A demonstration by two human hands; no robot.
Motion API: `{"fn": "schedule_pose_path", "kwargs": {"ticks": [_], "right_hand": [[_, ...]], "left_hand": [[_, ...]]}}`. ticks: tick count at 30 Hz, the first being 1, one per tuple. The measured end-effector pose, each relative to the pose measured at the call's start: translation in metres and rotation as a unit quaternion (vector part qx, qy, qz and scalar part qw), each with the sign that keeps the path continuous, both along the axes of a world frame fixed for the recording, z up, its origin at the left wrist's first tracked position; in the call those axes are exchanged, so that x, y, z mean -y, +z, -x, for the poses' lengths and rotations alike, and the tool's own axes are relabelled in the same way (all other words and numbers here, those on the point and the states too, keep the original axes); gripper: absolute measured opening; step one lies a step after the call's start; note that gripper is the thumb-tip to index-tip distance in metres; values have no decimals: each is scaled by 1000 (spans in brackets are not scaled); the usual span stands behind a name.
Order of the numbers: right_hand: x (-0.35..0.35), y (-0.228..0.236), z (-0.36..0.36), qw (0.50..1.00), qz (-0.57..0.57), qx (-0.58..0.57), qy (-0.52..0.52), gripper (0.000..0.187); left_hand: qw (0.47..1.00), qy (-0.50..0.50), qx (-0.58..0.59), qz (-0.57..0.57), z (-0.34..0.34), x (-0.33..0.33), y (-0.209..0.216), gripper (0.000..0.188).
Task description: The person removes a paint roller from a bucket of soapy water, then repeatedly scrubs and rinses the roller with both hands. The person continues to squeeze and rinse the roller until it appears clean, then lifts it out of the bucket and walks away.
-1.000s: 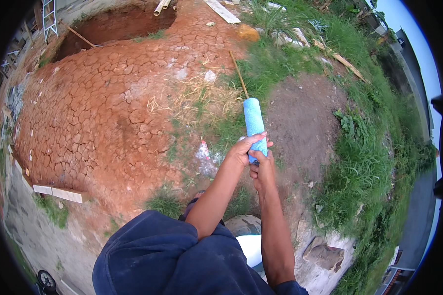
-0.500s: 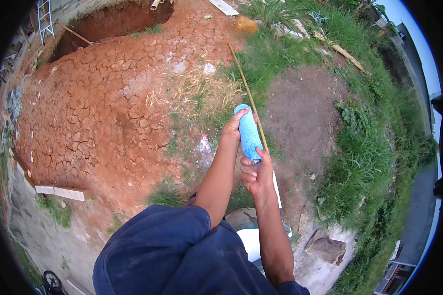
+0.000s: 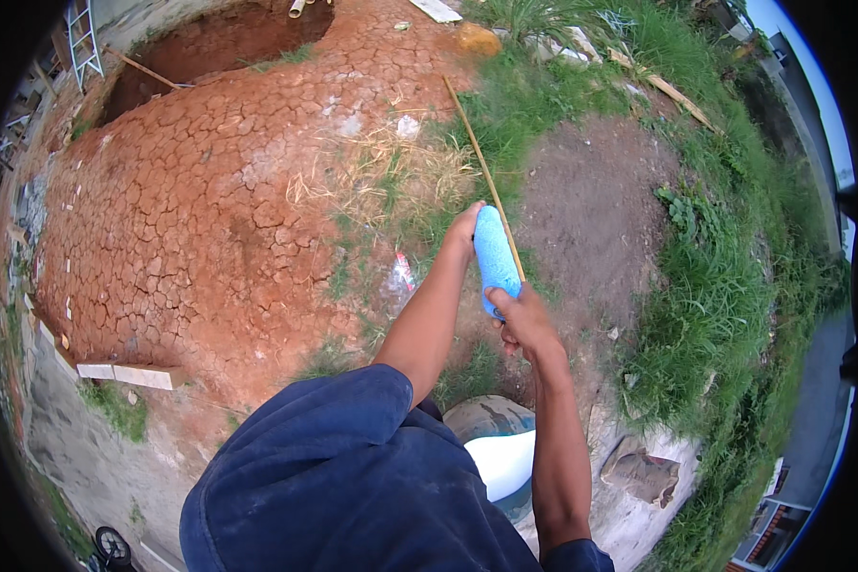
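Both my hands hold a fuzzy blue paint roller cover (image 3: 495,250) out in front of me. My left hand (image 3: 465,227) is closed at its far left side, the fingers mostly hidden behind it. At the near end my right hand (image 3: 527,322) grips it, thumb on top and fingers curled beneath. A thin tan pole (image 3: 475,143) runs from the ground ahead toward my right hand; where its near end rests is hidden. Below, partly covered by my shirt and right forearm, is a round container (image 3: 491,416) with a bright white area.
Cracked red soil (image 3: 181,219) spreads left, with a dug pit (image 3: 210,62) beyond and a ladder (image 3: 84,43) by it. Dry straw (image 3: 391,176) and a crumpled clear plastic bottle (image 3: 400,275) lie ahead. Tall grass (image 3: 705,296) lines the right; a crumpled brown sack (image 3: 639,472) lies near right.
My right hand has turned over, its back now facing up, around the roller cover's near end. My left hand has slid behind the far end. The cover has shifted slightly right.
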State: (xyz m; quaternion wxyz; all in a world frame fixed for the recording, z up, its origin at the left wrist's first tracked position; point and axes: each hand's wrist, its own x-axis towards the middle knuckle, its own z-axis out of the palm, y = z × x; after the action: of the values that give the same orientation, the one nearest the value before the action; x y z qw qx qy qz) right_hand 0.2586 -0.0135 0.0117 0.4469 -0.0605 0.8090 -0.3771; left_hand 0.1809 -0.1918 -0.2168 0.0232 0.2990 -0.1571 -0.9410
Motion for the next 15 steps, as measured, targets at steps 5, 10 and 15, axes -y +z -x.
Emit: {"fn": "schedule_pose_path", "kwargs": {"ticks": [5, 10, 15], "right_hand": [[8, 21, 45, 939, -98, -319, 81, 49], [20, 54, 93, 856, -106, -491, 127, 54], [37, 89, 99, 848, -101, -504, 132, 63]], "left_hand": [[928, -25, 98, 358, -14, 12, 39, 43], [695, -18, -178, 696, -50, 1, 114, 74], [659, -39, -215, 720, -52, -2, 185, 89]]}}
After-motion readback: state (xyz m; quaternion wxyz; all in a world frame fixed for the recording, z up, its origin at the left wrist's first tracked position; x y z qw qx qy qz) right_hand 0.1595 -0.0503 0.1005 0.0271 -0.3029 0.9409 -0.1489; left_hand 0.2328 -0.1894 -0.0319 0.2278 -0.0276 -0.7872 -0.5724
